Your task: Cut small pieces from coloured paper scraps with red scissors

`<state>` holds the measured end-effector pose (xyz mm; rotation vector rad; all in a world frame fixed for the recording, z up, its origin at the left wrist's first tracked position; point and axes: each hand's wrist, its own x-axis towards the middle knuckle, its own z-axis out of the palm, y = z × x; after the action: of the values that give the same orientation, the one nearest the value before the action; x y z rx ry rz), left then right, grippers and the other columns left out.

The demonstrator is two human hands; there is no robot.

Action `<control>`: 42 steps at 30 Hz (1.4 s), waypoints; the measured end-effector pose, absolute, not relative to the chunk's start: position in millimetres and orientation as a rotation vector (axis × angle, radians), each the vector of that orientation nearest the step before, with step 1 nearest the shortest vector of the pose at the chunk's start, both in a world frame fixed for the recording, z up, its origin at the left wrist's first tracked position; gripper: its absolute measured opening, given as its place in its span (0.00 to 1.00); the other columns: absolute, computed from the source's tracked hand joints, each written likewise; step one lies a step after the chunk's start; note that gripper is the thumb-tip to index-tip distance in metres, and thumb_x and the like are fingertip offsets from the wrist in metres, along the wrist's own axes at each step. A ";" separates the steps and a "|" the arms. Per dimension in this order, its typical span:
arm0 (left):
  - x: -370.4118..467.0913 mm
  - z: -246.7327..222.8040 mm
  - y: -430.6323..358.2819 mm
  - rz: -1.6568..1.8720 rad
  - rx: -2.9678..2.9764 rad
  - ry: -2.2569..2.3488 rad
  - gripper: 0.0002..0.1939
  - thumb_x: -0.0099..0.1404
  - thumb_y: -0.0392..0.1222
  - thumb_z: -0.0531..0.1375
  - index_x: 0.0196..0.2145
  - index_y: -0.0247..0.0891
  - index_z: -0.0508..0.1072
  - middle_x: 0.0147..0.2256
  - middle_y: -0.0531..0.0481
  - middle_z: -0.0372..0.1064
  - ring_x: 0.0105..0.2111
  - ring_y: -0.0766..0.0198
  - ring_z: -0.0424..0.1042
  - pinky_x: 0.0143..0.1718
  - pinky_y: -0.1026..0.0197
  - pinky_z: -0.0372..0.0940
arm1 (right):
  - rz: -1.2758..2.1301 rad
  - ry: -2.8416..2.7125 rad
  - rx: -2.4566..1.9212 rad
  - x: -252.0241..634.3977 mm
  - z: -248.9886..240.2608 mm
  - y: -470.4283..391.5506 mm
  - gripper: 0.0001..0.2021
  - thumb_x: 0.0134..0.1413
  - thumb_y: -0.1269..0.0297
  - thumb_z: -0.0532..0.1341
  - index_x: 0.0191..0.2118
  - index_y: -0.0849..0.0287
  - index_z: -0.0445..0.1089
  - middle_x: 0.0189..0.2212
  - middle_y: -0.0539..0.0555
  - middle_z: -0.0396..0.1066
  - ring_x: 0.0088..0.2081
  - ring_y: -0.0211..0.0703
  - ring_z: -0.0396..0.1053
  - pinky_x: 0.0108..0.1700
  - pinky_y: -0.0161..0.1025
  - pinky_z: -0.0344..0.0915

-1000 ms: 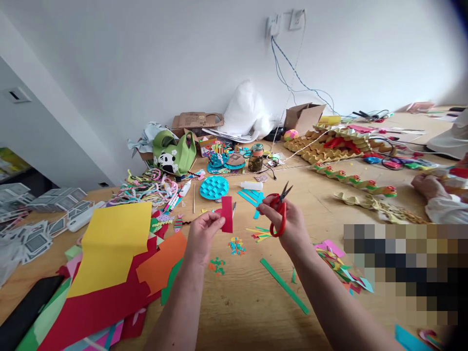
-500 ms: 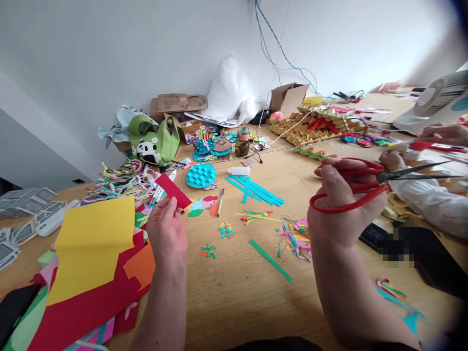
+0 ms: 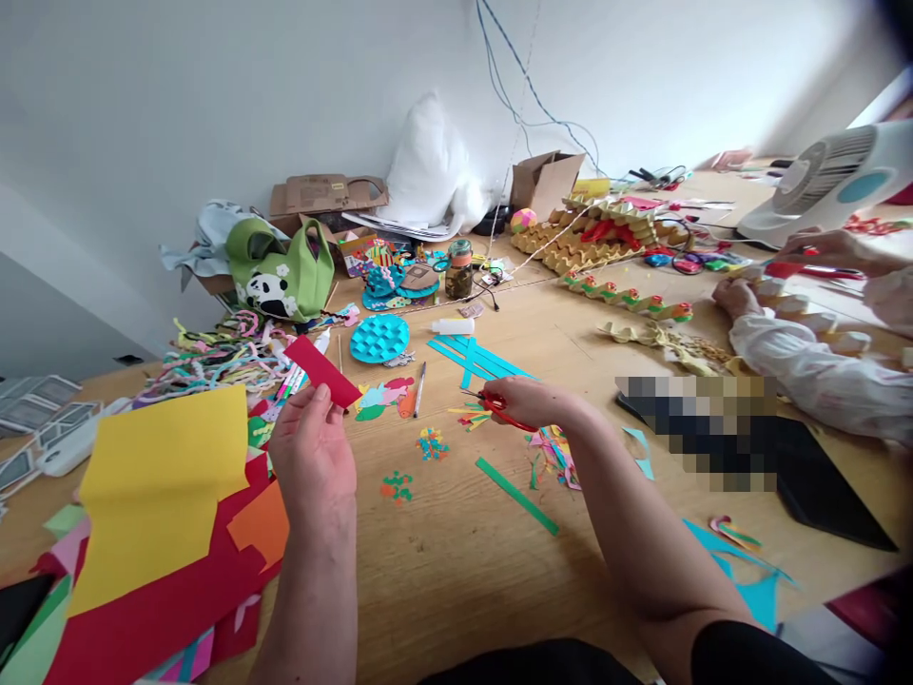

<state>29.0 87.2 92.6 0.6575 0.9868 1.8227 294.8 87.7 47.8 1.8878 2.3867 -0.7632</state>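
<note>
Between thumb and fingers, my left hand (image 3: 314, 452) pinches a strip of red paper (image 3: 322, 372), held up off the table. My right hand (image 3: 524, 401) is closed on red-handled scissors (image 3: 503, 411), whose blades point left toward the red paper but stay apart from it. Under the scissors lie thin yellow and red paper strips (image 3: 472, 419). Blue paper strips (image 3: 492, 357) are crossed just beyond my right hand. A single green strip (image 3: 514, 495) lies closer to me, with small piles of cut bits (image 3: 432, 444) to its left.
Yellow sheets (image 3: 164, 466) and red paper (image 3: 143, 609) are stacked at the left. A pen (image 3: 420, 390), a blue textured disc (image 3: 379, 339) and a glass jar (image 3: 458, 271) stand or lie further back. At the right a co-worker's sleeved arm (image 3: 806, 352) rests near egg-carton pieces.
My right hand has swung left and down with the scissors, from the right side to over the middle of the table. The left hand still holds the red paper, almost unmoved.
</note>
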 end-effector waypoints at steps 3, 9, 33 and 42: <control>29.1 91.4 87.6 1.805 0.685 1.003 0.10 0.45 0.36 0.66 0.26 0.38 0.69 0.26 0.56 0.66 0.28 0.69 0.67 0.35 0.61 0.62 | -0.791 2.371 1.807 297.8 44.4 89.3 0.06 0.49 0.69 0.60 0.36 0.59 0.70 0.34 0.55 0.74 0.31 0.43 0.67 0.28 0.34 0.53; 28.8 86.2 88.9 1.785 0.711 1.006 0.09 0.46 0.37 0.66 0.26 0.38 0.69 0.26 0.56 0.66 0.29 0.69 0.67 0.35 0.62 0.61 | -0.833 2.320 1.707 301.1 43.8 87.3 0.07 0.49 0.68 0.62 0.36 0.59 0.72 0.34 0.55 0.74 0.32 0.43 0.68 0.28 0.35 0.54; 29.6 86.5 89.9 1.769 0.685 0.934 0.09 0.46 0.35 0.66 0.26 0.38 0.69 0.26 0.55 0.68 0.30 0.67 0.69 0.36 0.59 0.62 | -0.866 2.324 1.753 307.9 41.0 90.1 0.05 0.49 0.66 0.61 0.33 0.59 0.71 0.31 0.54 0.73 0.30 0.41 0.66 0.28 0.35 0.55; 29.5 85.1 90.2 1.746 0.708 0.914 0.09 0.47 0.35 0.66 0.26 0.38 0.69 0.26 0.54 0.69 0.29 0.67 0.69 0.35 0.60 0.62 | -0.915 2.306 1.754 304.9 40.6 91.8 0.06 0.51 0.65 0.60 0.34 0.60 0.71 0.34 0.55 0.74 0.32 0.43 0.67 0.29 0.34 0.57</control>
<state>29.5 90.2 85.1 0.7084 0.9141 1.7459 304.9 91.8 40.6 1.7542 2.3057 -0.9152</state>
